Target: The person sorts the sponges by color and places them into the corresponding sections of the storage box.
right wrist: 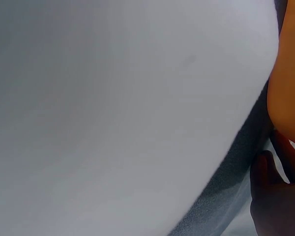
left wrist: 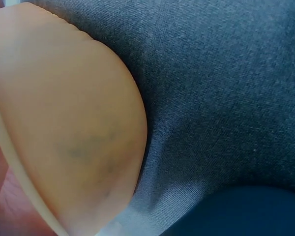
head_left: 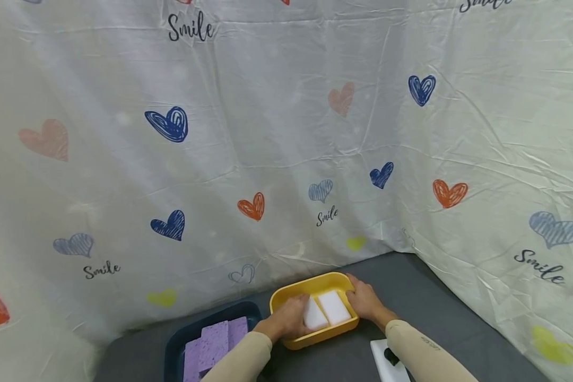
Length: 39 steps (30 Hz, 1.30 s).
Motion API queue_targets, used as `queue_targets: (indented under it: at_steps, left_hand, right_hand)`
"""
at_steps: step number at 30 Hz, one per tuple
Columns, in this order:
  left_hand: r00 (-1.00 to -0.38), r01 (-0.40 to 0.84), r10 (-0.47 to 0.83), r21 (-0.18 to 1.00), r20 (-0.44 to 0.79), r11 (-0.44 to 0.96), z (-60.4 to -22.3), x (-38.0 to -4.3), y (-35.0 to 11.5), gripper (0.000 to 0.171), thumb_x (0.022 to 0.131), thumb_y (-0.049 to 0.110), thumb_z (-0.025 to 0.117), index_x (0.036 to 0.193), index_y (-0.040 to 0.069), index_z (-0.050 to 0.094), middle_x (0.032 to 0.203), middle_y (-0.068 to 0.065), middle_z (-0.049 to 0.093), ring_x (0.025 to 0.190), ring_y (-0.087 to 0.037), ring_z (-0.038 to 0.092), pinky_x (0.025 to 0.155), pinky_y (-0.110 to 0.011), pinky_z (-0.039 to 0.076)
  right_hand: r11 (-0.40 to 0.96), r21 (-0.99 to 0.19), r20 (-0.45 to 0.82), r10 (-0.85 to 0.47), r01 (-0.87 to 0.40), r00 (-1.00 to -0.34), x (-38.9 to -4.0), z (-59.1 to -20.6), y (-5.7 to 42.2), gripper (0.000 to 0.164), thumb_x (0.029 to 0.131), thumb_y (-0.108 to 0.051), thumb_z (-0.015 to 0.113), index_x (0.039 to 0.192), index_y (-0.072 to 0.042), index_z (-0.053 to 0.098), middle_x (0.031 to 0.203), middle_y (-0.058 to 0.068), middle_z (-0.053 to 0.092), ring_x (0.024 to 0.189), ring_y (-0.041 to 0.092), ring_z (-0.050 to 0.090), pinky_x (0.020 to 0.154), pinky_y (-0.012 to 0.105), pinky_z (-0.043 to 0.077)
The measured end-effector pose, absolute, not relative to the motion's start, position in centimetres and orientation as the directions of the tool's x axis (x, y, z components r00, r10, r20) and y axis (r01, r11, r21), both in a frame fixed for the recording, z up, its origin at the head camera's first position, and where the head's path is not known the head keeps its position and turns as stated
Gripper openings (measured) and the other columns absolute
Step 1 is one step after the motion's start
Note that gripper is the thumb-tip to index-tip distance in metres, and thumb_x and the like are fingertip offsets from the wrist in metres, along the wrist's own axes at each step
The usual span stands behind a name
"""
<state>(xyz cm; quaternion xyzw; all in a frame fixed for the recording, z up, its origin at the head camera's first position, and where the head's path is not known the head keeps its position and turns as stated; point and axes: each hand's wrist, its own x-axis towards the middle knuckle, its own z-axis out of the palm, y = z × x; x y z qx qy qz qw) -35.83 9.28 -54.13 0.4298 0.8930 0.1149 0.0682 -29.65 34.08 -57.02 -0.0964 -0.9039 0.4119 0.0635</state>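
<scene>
A yellow tray (head_left: 315, 335) stands on the dark grey table, with two white sponge blocks lying side by side inside it. My left hand (head_left: 291, 317) reaches over the near left side of the tray and grips the left white sponge (head_left: 314, 314), fingers and thumb at its left edge. Beside it, the right white sponge (head_left: 334, 307) lies untouched. At the tray's right far corner my right hand (head_left: 365, 301) grips the rim. The right wrist view shows fingers (right wrist: 280, 206) against the orange-looking outer wall. Only part of the left palm (left wrist: 14, 211) shows behind the tray wall in the left wrist view.
A dark blue tray (head_left: 174, 345) with several purple sponges (head_left: 215, 342) stands to the left. Under my right forearm lies a white flat object (head_left: 384, 366) with a black piece (head_left: 391, 356) on it. A heart-printed curtain (head_left: 286, 132) borders the table behind and to the right.
</scene>
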Motion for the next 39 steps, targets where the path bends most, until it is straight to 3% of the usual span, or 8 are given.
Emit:
queue_targets:
  at_steps: [2,6,11,23,39]
  left_hand:
    - [-0.628,0.742,0.777,0.267,-0.043,0.615,-54.1,-35.7,9.2,0.086,0.085,0.041,0.093,0.149,-0.001,0.053,0.138,-0.016,0.067,0.119,-0.030,0.067,0.114,-0.047,0.055]
    - [-0.653,0.701,0.752,0.306,-0.087,0.644,-54.0,-35.6,9.0,0.086,0.086,0.042,0.093,0.150,0.002,0.052,0.137,-0.015,0.066,0.118,-0.030,0.066,0.115,-0.049,0.054]
    - [-0.673,0.665,0.734,0.363,-0.088,0.653,-53.7,-35.5,8.8,0.089,0.087,0.047,0.091,0.152,0.003,0.051,0.138,-0.015,0.067,0.118,-0.029,0.066,0.115,-0.051,0.054]
    - [-0.676,0.639,0.737,0.508,0.012,0.578,-53.0,-33.3,8.3,0.086,0.095,0.053,0.080,0.158,0.001,0.054,0.156,-0.017,0.062,0.139,-0.036,0.062,0.121,-0.058,0.048]
    - [-0.546,0.794,0.804,0.450,0.235,0.408,-52.1,-29.8,8.4,0.080,0.094,0.054,0.080,0.156,0.008,0.059,0.154,-0.010,0.067,0.139,-0.028,0.066,0.119,-0.049,0.052]
  right_hand:
    - [0.641,-0.757,0.032,0.226,0.124,-0.974,-29.7,-57.1,33.9,0.058,0.108,-0.009,0.051,0.164,0.004,0.042,0.160,0.028,0.056,0.112,0.028,0.067,0.103,0.052,0.053]
    - [0.647,-0.752,0.033,0.225,0.124,-0.974,-29.6,-57.1,33.6,0.058,0.108,-0.009,0.051,0.164,0.004,0.043,0.160,0.028,0.056,0.128,0.032,0.066,0.114,0.057,0.051]
    - [0.654,-0.747,0.040,0.219,0.116,-0.975,-29.5,-56.9,33.6,0.058,0.107,-0.008,0.051,0.163,0.006,0.043,0.160,0.029,0.055,0.141,0.040,0.061,0.118,0.062,0.048]
    - [0.657,-0.742,0.030,0.228,0.131,-0.973,-29.4,-57.1,33.5,0.058,0.107,-0.009,0.051,0.163,0.006,0.044,0.160,0.029,0.056,0.147,0.044,0.056,0.121,0.062,0.045]
    - [0.677,-0.721,0.037,0.250,0.148,-0.967,-29.7,-56.6,33.7,0.057,0.107,-0.008,0.051,0.162,0.005,0.045,0.156,0.028,0.059,0.140,0.042,0.062,0.120,0.062,0.046]
